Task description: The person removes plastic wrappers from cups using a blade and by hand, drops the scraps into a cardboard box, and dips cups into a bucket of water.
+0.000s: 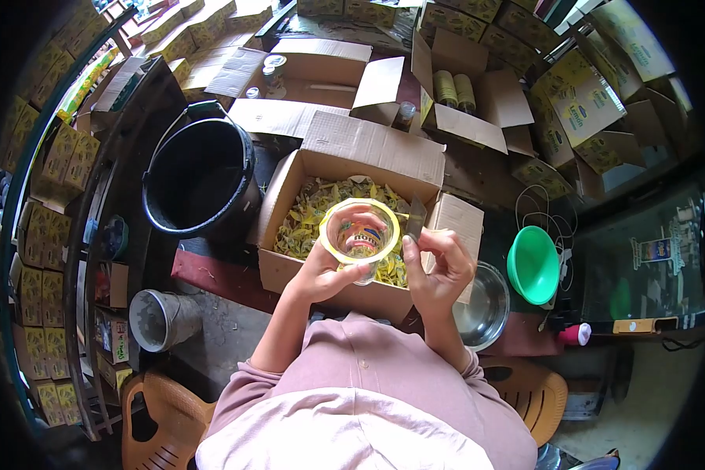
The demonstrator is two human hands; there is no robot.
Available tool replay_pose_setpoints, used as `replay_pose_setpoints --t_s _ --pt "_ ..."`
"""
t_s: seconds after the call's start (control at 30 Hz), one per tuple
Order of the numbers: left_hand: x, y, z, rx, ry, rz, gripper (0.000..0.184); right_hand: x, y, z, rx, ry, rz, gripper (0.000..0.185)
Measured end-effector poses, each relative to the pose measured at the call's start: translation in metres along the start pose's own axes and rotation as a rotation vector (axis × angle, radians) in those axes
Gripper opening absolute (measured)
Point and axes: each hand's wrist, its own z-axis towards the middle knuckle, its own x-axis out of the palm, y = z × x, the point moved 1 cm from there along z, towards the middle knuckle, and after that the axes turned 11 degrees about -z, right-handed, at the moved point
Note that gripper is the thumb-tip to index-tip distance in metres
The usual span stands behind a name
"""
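Observation:
My left hand (pixel 329 270) is wrapped round a clear plastic jar (pixel 362 270) with a yellow rim and a printed label. The jar's open mouth faces up toward me, and fingers show through its wall. Just right of the rim, my right hand (pixel 439 274) is closed in a pinch on a thin, flat, greyish piece (pixel 417 215); its kind is unclear. Below both hands stands an open cardboard box (pixel 290 270) full of small yellow wrapped packets (pixel 305 215). The jar hides part of them.
A black bucket (pixel 251 200) stands left of the box. To the right are a green bowl (pixel 533 265) and a steel bowl (pixel 493 313). Behind are an open carton (pixel 321 51) with jars and another carton (pixel 470 121) with yellow rolls. A grey bucket (pixel 160 321) sits lower left.

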Motion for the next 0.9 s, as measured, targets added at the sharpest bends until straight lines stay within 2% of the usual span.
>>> replay_pose_setpoints --t_s 0.3,0.4,0.5,0.6,0.7,0.8,0.9 --pt "0.003 0.008 -0.005 0.054 -0.075 0.089 0.077 0.003 0.009 -0.01 -0.081 -0.019 -0.052 0.016" --pt "-0.005 0.01 -0.007 0.15 -0.038 0.325 0.078 0.002 0.01 -0.01 -0.101 -0.028 -0.055 0.017" --pt "-0.004 0.005 -0.004 0.129 -0.009 0.272 0.078 0.002 0.009 -0.01 -0.108 -0.035 -0.061 0.018" --pt "0.002 0.006 -0.005 0.14 -0.115 0.226 0.075 0.002 0.009 -0.01 -0.107 -0.026 -0.072 0.018" --pt "0.002 0.009 -0.002 0.194 -0.057 0.204 0.072 0.003 0.011 -0.009 -0.112 -0.03 -0.099 0.018" --pt "0.005 0.012 -0.002 0.24 -0.093 0.191 0.071 0.004 0.011 -0.01 -0.118 -0.035 -0.12 0.019" --pt "0.005 0.014 -0.003 0.285 -0.086 0.284 0.073 0.004 0.013 -0.009 -0.131 -0.06 -0.145 0.019"
